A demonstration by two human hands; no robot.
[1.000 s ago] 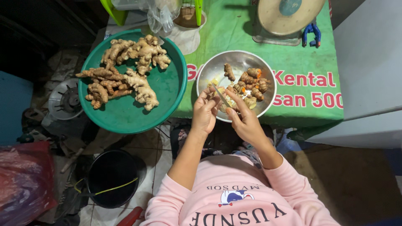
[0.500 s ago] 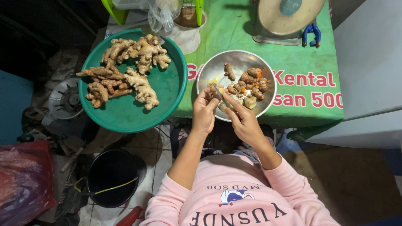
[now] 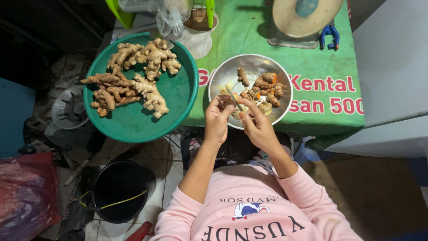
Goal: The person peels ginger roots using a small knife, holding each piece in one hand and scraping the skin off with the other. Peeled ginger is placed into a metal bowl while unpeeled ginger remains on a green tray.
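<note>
Over one steel bowl [image 3: 223,73], two hands: left hand [image 3: 217,119], right hand [image 3: 258,127], one knife [image 3: 233,97]

A green banner [image 3: 330,53] with red and white lettering covers the table; a clear plastic bag [image 3: 171,15] stands at its far edge.

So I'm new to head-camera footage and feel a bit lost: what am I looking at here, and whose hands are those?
This is one view from a camera worn on a person's head, looking down. The left hand holds a small root piece; the right hand works a small knife against it. Both hover over a steel bowl of cut, orange-fleshed root pieces. Beside it, a green basin holds whole ginger roots. Both rest on a green tablecloth, near a weighing scale.
</note>
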